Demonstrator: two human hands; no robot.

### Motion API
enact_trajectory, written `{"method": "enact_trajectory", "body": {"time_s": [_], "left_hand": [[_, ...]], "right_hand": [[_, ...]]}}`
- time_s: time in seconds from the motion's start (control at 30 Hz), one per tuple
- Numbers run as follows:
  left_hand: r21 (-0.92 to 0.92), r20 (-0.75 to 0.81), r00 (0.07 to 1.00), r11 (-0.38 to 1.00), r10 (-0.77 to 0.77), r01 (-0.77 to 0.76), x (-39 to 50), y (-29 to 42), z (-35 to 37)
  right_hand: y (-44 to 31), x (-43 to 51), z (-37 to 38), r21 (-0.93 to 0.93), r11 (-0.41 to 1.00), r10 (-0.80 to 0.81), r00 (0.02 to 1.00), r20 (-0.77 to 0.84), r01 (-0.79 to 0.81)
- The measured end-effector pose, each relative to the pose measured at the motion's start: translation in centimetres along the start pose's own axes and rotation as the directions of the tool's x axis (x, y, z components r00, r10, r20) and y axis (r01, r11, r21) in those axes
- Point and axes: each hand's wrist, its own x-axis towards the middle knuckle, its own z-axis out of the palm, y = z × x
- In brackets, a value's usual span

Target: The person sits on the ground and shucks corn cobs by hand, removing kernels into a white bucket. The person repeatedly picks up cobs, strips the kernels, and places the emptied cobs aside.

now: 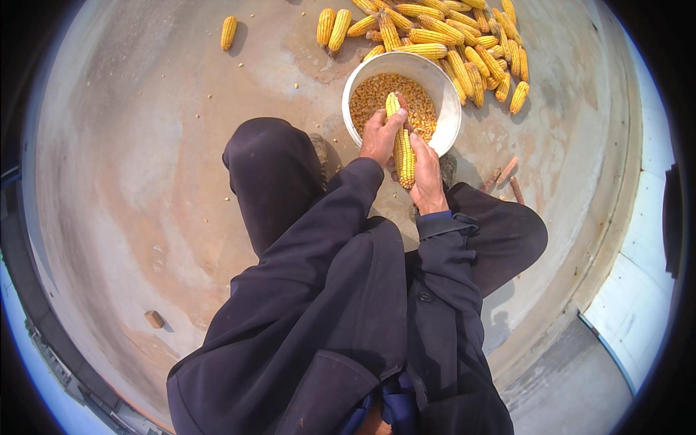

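A yellow ear of corn (404, 157) is held between my two hands, tilted, its upper end over a white plastic bucket (447, 122). My left hand (380, 136) grips its upper part, with the thumb laid across it. My right hand (428, 176) holds the lower part from the right side. Reddish cob (401, 100) shows along the ear's upper right; whether this is a stripped side or a separate bare cob, I cannot tell. Loose corn kernels (375, 98) cover the inside of the bucket below my hands.
Beyond the bucket lies a heap of corn ears (435, 27), with a lone ear (229, 32) farther left. Several bare cobs (507, 171) rest on the concrete floor (136, 190) near my right knee. A small brown block (154, 319) sits at lower left. Stray kernels dot the floor.
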Motion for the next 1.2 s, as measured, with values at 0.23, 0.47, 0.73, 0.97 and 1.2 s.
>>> {"method": "enact_trajectory", "body": {"time_s": [0.23, 0.47, 0.73, 0.97, 1.2], "left_hand": [[0.079, -0.02, 1.0, 0.997, 0.012, -0.01, 0.0, 0.0, -0.1], [0.118, -0.029, 0.999, 0.992, 0.042, -0.038, 0.4, -0.5, -0.1], [0.156, -0.027, 0.998, 0.987, 0.055, -0.05, -0.2, -0.1, 0.3], [0.03, -0.021, 1.0, 0.999, 0.018, -0.017, 0.4, -0.7, 0.1], [0.058, -0.063, 0.998, 0.998, 0.012, -0.008, 0.5, -0.1, -0.4]], "right_hand": [[-0.4, 0.0, 0.5, 0.005, 1.0, 0.021, 0.995, -0.093, -0.02], [-0.2, 0.1, 0.7, -0.24, 0.96, -0.15, 0.989, -0.007, 0.144], [-0.7, 0.2, 0.3, -0.23, 0.97, -0.084, 0.996, -0.011, 0.079], [-0.4, 0.7, -0.5, 0.039, 0.999, 0.023, 0.999, -0.03, -0.022], [0.0, 0.4, -1.1, 0.227, 0.969, 0.067, 0.987, 0.148, -0.1]]}}
